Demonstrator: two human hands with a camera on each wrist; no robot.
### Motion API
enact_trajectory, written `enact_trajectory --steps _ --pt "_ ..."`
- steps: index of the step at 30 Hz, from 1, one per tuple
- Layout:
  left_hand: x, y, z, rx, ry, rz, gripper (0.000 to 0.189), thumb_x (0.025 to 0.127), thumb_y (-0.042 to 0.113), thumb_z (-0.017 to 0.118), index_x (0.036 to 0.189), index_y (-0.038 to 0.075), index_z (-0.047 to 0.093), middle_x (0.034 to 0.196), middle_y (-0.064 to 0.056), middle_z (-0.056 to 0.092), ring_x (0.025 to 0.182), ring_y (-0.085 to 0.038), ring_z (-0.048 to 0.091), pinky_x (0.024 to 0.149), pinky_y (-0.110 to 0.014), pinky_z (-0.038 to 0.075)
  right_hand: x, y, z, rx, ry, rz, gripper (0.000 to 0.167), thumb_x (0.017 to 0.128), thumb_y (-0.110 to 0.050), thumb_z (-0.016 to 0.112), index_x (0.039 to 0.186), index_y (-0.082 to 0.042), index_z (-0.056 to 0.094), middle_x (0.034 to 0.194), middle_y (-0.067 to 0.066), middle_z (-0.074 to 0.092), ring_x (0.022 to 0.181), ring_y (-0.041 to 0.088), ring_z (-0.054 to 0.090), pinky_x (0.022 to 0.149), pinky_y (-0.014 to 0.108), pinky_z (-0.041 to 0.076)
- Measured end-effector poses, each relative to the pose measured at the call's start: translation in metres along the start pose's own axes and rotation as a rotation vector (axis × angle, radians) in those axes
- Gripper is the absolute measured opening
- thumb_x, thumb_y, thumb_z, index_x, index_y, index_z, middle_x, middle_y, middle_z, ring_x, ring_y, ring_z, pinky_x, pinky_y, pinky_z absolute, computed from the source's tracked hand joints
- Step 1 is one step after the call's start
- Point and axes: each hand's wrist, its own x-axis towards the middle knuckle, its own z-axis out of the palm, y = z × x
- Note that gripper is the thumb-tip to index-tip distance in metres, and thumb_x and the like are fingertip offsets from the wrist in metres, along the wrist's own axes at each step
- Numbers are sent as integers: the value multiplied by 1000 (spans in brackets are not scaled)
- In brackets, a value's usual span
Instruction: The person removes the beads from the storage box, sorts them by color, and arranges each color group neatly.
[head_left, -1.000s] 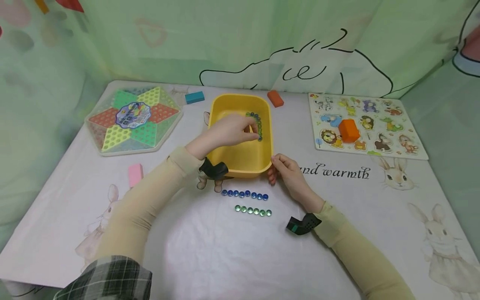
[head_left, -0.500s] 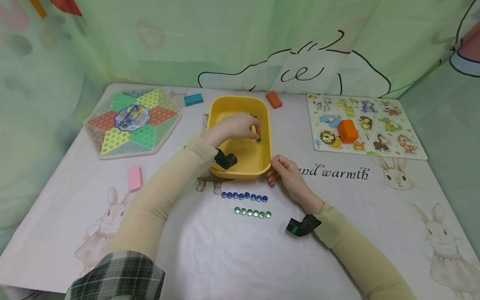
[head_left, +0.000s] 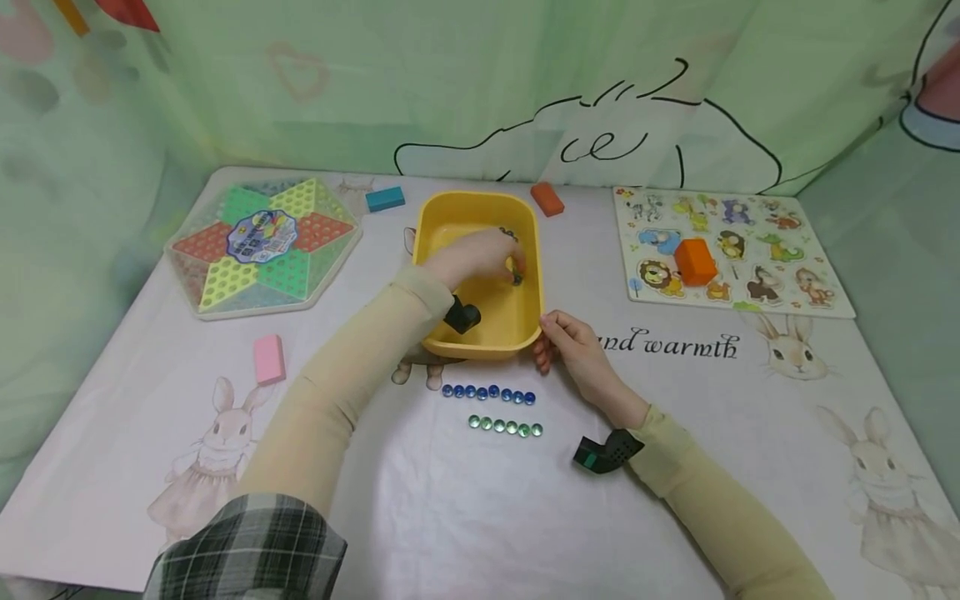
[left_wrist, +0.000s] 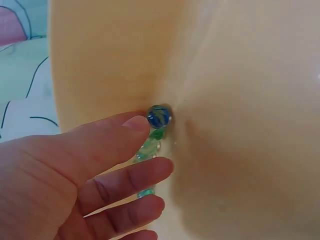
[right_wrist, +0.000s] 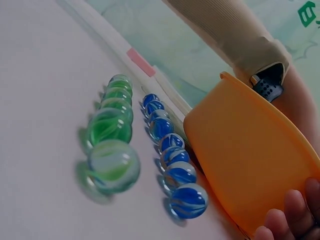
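Observation:
My left hand [head_left: 483, 252] reaches into a yellow plastic tub [head_left: 487, 325]. In the left wrist view its thumb and forefinger tips are right at a blue marble [left_wrist: 159, 116], the other fingers stretched out loosely. Green marbles [left_wrist: 148, 149] lie along the tub wall beneath and behind those fingers. My right hand [head_left: 577, 350] holds the tub's near right corner, thumb at the rim and fingers curled below it. In front of the tub, a row of blue marbles [head_left: 482, 393] lies on the cloth. Nearer to me is a row of green marbles [head_left: 499, 426].
A Chinese checkers set [head_left: 262, 237] lies at the back left. A pink block [head_left: 269, 360], a blue block [head_left: 386, 198] and a red-orange block [head_left: 547, 199] are spread around the tub. An animal puzzle board [head_left: 750, 287] at right carries an orange block [head_left: 695, 262].
My left hand has moved right and lower into the tub, to the marbles by its right wall. The right hand stays at the tub's corner, and both marble rows are unchanged.

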Motion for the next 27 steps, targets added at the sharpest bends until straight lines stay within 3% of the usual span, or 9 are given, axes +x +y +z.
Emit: enact_trajectory --steps 11,17,22,27 --pt "4 3 7 70 13 20 20 86 20 64 106 18 67 118 -2 59 108 -17 50 94 -33 41 0 -3 0 1 -5 8 24 99 -22 39 81 -9 49 70 -2 55 57 9 52 53 21 47" --pt "4 6 8 95 -13 14 18 85 21 64 103 18 67 112 -2 60 99 -16 50 89 -32 43 0 -3 0 5 -11 11 24 99 -22 39 82 -9 49 70 -3 55 57 9 52 54 21 46" --pt "-7 8 1 68 -17 36 15 84 18 65 98 13 67 109 -4 61 95 -17 50 88 -31 42 0 -1 -1 2 -16 7 25 99 -25 41 82 -9 49 70 -3 55 57 9 52 54 21 47" --pt "-29 4 -7 -33 58 90 13 84 20 66 94 11 66 99 -4 63 85 -17 51 77 -29 43 1 0 -1 0 -13 10 25 99 -25 40 82 -10 49 71 -2 56 57 9 52 54 21 47"
